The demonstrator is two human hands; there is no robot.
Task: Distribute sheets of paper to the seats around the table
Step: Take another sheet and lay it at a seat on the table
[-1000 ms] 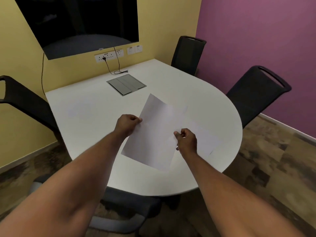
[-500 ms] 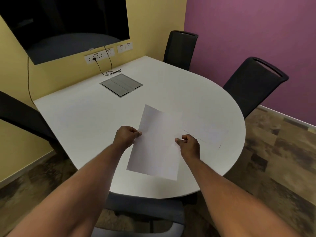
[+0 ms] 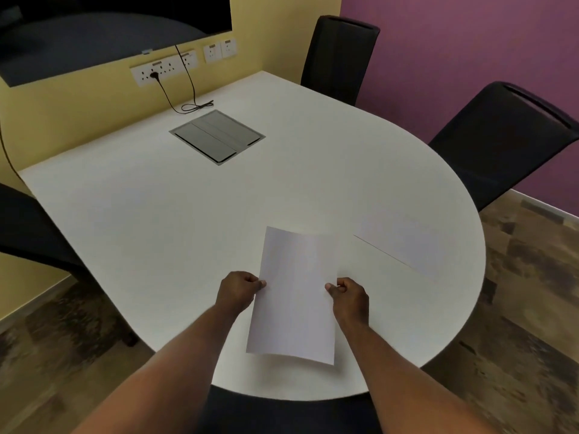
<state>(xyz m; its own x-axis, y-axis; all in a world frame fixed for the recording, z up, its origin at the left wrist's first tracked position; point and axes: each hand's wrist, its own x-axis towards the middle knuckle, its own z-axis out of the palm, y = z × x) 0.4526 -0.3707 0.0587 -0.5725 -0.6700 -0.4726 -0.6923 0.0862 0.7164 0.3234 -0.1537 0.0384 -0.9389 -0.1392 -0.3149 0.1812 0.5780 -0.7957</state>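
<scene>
I hold a white sheet of paper [image 3: 296, 296] just above the near rounded end of the white table [image 3: 156, 214]. My left hand [image 3: 238, 291] pinches its left edge and my right hand [image 3: 349, 297] pinches its right edge. The sheet lies nearly square to me, over the seat of the black chair [image 3: 282, 415] below the table's near edge. A second white sheet [image 3: 404, 242] lies flat on the table to the right, in front of the black chair [image 3: 507, 142] by the purple wall.
Another black chair [image 3: 340, 57] stands at the far right and one [image 3: 28, 227] at the left side. A grey cable box lid [image 3: 217, 136] is set into the table. Wall sockets [image 3: 163, 68] with a plugged cable and a dark screen [image 3: 103, 29] hang on the yellow wall.
The held sheet has turned from tilted to nearly square and come nearer to the table's near edge. The view has shifted, bringing the table closer.
</scene>
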